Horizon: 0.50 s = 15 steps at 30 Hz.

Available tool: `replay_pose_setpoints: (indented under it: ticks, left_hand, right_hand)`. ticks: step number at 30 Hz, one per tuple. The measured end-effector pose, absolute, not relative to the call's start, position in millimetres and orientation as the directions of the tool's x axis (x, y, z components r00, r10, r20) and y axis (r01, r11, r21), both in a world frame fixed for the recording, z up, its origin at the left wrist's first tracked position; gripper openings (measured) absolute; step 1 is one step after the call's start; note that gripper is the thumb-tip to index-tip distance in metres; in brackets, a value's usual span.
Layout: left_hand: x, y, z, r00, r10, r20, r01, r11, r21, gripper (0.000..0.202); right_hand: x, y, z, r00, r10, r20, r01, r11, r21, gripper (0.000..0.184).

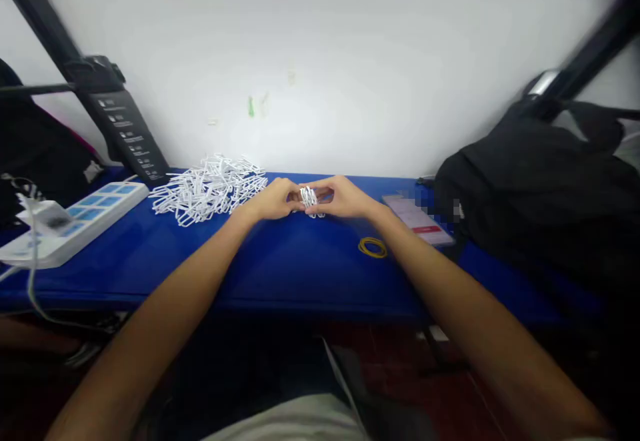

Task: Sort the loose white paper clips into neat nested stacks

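Paper clips [207, 189] heaped at left — a small clip bunch [309, 201] clamped between left hand [273, 199] and right hand [343, 197], together; one yellow rubber band [373, 247] at right.

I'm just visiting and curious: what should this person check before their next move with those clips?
1. The left hand and right hand both hold the small bunch of paper clips: ok.
2. The bigger pile of paper clips lies close by the left hand: ok.
3. The yellow rubber band lies apart from the hands: ok.
4. The power strip sits away from the hands: ok.
5. The clips in the bunch are linked together: cannot tell.
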<state>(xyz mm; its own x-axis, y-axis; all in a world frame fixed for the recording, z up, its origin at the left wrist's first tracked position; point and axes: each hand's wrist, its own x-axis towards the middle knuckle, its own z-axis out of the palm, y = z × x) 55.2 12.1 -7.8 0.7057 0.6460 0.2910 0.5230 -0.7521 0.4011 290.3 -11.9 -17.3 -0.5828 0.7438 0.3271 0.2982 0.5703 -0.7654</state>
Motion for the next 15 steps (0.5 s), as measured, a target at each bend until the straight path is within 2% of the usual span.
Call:
replay_pose_setpoints:
  ticks: [7, 12, 15]
  left_hand:
    - [57.7, 7.0, -6.9, 0.699, 0.651, 0.297, 0.508, -0.744, 0.434, 0.014]
    - [55.2, 6.3, -4.2, 0.675, 0.686, 0.273, 0.539, -0.71, 0.453, 0.019]
    - [44.8, 10.0, 4.5, 0.619, 0.739, 0.267, 0.589, -0.661, 0.465, 0.026]
  right_hand:
    - [289.0, -9.8, -23.9, -0.518, 0.771, 0.37, 0.36, 0.589, -0.723, 0.083]
    - [286.3, -15.7, -16.8, -0.588, 0.733, 0.343, 0.328, 0.604, -0.727, 0.058]
    - [289.3, -16.1, -13.6, -0.6, 0.73, 0.327, 0.345, 0.604, -0.718, 0.051]
